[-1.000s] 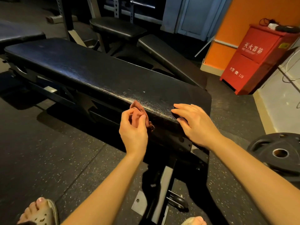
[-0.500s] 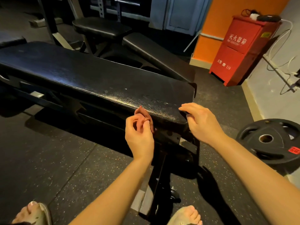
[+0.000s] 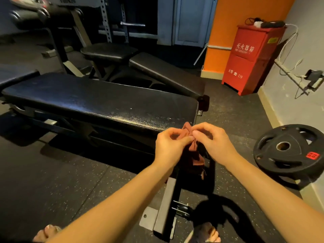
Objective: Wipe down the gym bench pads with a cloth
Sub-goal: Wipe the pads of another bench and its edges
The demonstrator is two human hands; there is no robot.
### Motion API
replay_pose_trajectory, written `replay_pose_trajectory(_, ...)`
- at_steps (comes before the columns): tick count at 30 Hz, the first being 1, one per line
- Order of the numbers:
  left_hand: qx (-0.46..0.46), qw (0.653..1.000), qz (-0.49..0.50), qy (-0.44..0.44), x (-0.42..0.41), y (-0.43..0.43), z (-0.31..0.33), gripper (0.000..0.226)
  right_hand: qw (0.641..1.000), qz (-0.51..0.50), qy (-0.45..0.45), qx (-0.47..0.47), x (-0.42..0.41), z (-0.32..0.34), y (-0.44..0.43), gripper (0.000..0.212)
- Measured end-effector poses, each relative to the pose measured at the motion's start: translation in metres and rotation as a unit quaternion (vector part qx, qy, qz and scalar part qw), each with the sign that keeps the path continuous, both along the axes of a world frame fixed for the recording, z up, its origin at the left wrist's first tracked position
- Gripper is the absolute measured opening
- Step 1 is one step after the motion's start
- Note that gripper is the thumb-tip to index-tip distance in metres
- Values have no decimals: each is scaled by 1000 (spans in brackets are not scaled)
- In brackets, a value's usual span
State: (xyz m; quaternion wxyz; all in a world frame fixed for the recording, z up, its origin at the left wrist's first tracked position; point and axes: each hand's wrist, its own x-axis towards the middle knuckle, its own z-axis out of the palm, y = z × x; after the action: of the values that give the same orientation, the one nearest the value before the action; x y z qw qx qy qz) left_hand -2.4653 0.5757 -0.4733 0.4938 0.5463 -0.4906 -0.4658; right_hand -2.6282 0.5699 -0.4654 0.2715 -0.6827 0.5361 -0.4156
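A long black bench pad (image 3: 91, 102) lies flat across the middle of the head view, its near right end glossy. Just in front of that end, both hands hold a small reddish-brown cloth (image 3: 196, 155) in the air. My left hand (image 3: 171, 145) pinches its upper part from the left, and my right hand (image 3: 213, 142) pinches it from the right. The rest of the cloth hangs down between my wrists, clear of the pad.
The bench's metal foot (image 3: 166, 211) stands on the rubber floor below my arms. A black weight plate (image 3: 287, 151) leans by the right wall. A red fire box (image 3: 249, 57) stands at the back right. Another bench with an inclined pad (image 3: 164, 74) sits behind.
My right hand left the pad's end and came over to pinch the cloth. My left hand lifted the cloth off the pad's front edge, so it now hangs between both hands.
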Motion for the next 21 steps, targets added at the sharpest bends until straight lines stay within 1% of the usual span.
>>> replay_pose_trajectory(1,1,1000,-15,-18,3,0,12,23,997,-2,-65,52,2,4,2,19)
replay_pose_trajectory(2,9,999,-27,-25,5,0,24,26,985,-5,-137,107,3,8,3,25)
replay_pose_trajectory(3,20,999,-36,-23,6,0,37,30,967,-5,-199,157,3,13,4,30)
replay_pose_trajectory(4,29,998,-43,-22,7,0,50,31,952,1,-240,191,2,19,6,30)
replay_pose_trajectory(6,47,997,-55,-17,8,-3,77,30,938,16,-277,209,0,36,10,24)
replay_pose_trajectory(9,81,991,-110,4,10,-2,112,34,926,-15,-329,186,-4,62,9,18)
replay_pose_trajectory(11,74,991,-103,-49,11,-6,123,32,910,-41,-369,187,-3,71,5,15)
replay_pose_trajectory(12,63,992,-83,-71,12,-8,126,28,915,-68,-355,179,0,73,3,15)
replay_pose_trajectory(13,55,994,-61,-75,14,-12,127,23,933,-106,-307,155,2,74,2,24)
replay_pose_trajectory(14,52,996,-45,-63,14,-16,127,20,956,-144,-229,109,5,77,3,35)
replay_pose_trajectory(15,55,997,-37,-47,15,-19,128,18,973,-164,-155,53,9,81,7,43)
replay_pose_trajectory(16,63,997,-35,-28,16,-22,128,17,982,-153,-108,3,12,85,11,43)
replay_pose_trajectory(17,73,996,-41,-7,16,-23,131,19,988,-115,-99,-22,14,89,16,40)
replay_pose_trajectory(18,86,995,-46,22,16,-23,133,20,992,-68,-109,-16,16,91,21,39)
replay_pose_trajectory(19,100,992,-54,49,16,-21,137,21,992,-27,-122,-4,19,90,28,44)
replay_pose_trajectory(21,133,984,-86,85,15,-19,146,18,995,-16,-94,-12,23,86,37,60)
